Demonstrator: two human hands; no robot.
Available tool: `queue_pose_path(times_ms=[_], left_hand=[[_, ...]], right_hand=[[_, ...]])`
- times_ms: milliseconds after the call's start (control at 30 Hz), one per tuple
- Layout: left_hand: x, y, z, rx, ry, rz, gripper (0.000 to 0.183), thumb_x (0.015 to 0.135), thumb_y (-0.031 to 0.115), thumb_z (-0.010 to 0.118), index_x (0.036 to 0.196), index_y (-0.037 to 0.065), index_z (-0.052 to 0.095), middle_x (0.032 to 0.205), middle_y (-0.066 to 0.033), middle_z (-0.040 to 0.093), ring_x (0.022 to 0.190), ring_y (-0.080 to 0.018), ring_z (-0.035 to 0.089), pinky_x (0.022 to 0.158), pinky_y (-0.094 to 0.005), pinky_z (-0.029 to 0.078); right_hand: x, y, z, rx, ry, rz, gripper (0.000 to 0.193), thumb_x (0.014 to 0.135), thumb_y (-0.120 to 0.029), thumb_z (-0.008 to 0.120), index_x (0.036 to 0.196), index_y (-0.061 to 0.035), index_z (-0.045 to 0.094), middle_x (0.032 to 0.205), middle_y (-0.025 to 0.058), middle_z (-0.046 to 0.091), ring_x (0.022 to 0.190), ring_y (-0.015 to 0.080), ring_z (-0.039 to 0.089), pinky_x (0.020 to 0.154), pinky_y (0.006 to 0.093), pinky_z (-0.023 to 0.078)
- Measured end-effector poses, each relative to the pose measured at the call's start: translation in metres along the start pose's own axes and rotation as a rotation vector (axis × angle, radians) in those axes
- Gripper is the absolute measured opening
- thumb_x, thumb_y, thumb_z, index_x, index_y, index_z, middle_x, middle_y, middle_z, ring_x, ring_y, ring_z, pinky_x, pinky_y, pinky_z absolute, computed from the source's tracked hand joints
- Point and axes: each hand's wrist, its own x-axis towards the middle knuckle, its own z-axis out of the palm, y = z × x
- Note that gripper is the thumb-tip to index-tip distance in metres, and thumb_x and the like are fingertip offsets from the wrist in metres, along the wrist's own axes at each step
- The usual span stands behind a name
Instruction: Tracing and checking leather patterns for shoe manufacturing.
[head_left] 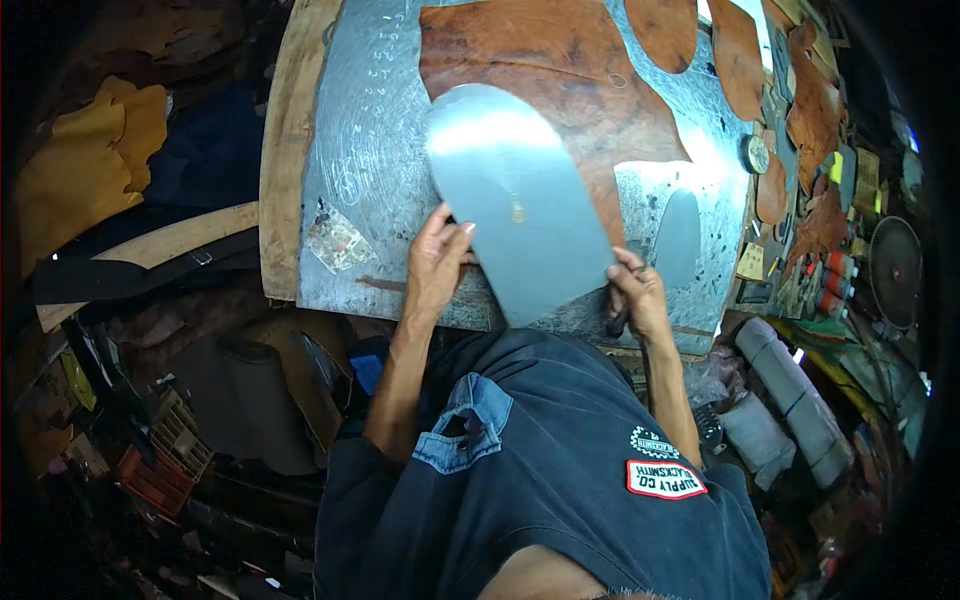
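A grey, round-ended flat template (525, 215) is tilted over the near part of the work table. My left hand (438, 258) pinches its left edge between thumb and fingers. At its lower right corner, my right hand (640, 295) grips the edge. A dark handle-like object (617, 312) shows under the right hand's fingers; its kind is hidden. Behind the template lies a large brown leather piece (530, 55), partly covered by it. A smaller grey rounded template (680, 240) rests to the right of my right hand.
The scratched metal table top (365, 130) has a wooden border (290, 150) on the left. Cut leather pieces (738, 60) and a round dial-like object (755, 154) sit at the right. A fan (893, 272) stands far right; tan leather (85, 180) lies at the left.
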Motion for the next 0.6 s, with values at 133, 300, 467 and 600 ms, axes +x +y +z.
queue_pose_path(times_ms=[133, 300, 467, 600], left_hand=[[0.01, -0.005, -0.006, 0.712, 0.179, 0.539, 0.032, 0.093, 0.011, 0.059, 0.124, -0.001, 0.058, 0.103, -0.0143, 0.07, 0.087, -0.0286, 0.067, 0.075, -0.0387, 0.054], [0.018, 0.004, -0.014, 1.247, 0.173, 0.648, 0.039, 0.092, 0.012, 0.059, 0.127, -0.003, 0.055, 0.133, -0.0219, 0.054, 0.133, -0.0399, 0.041, 0.106, -0.044, 0.036], [0.015, -0.009, -0.001, 0.82, 0.098, 0.511, 0.046, 0.093, 0.013, 0.057, 0.135, -0.004, 0.047, 0.139, -0.0254, 0.047, 0.136, -0.0395, 0.037, 0.112, -0.0458, 0.031], [0.018, -0.005, 0.007, 0.259, 0.203, 0.383, 0.046, 0.097, 0.013, 0.054, 0.138, -0.005, 0.043, 0.143, -0.0206, 0.045, 0.132, -0.0286, 0.044, 0.108, -0.0382, 0.038]], right_hand=[[0.001, 0.003, -0.039, 0.223, 0.068, -0.052, 0.039, 0.09, -0.009, 0.06, 0.127, 0.0018, 0.053, 0.064, -0.0018, 0.052, 0.045, 0.0074, 0.045, 0.041, 0.0255, 0.04], [-0.002, 0.002, -0.068, 0.312, 0.149, -0.145, 0.043, 0.091, -0.012, 0.061, 0.129, 0.0035, 0.051, 0.06, -0.0014, 0.049, 0.046, 0.0074, 0.045, 0.042, 0.0249, 0.042], [-0.007, 0.009, -0.075, 0.344, 0.197, -0.171, 0.041, 0.091, -0.012, 0.06, 0.128, 0.003, 0.051, 0.059, -0.0011, 0.048, 0.045, 0.0076, 0.044, 0.043, 0.0252, 0.042], [-0.012, 0.014, -0.076, 0.394, 0.216, -0.164, 0.041, 0.092, -0.012, 0.059, 0.129, 0.0027, 0.05, 0.059, -0.0007, 0.049, 0.046, 0.0075, 0.044, 0.044, 0.0256, 0.042]])
